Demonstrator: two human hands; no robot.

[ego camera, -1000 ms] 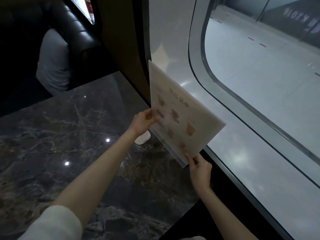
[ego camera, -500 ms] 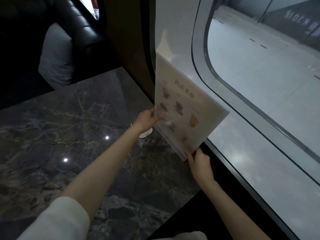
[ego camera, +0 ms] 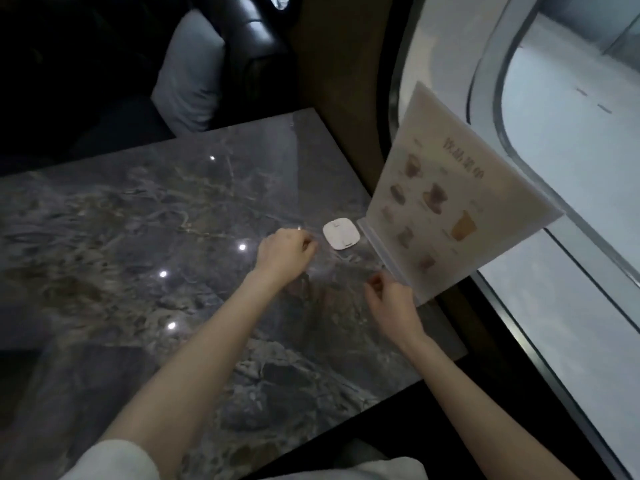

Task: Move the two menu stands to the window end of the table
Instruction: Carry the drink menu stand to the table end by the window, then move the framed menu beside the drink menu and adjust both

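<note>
One menu stand, a pale sheet printed with drinks in a clear holder, rests on its base at the window end of the dark marble table and leans toward the glass. My left hand hovers over the table to the left of the stand, fingers loosely curled, holding nothing. Just beside the near corner of the stand's base is my right hand, off the sheet, with nothing in its fingers. No second menu stand is in view.
A small white square pad lies on the table between my left hand and the stand. A curved window runs along the right. A dark padded seat with a pale cushion stands beyond the far table edge.
The menu stand, held up in both hands before, now rests on the table by the window. Both hands have let go and drawn back toward me.
</note>
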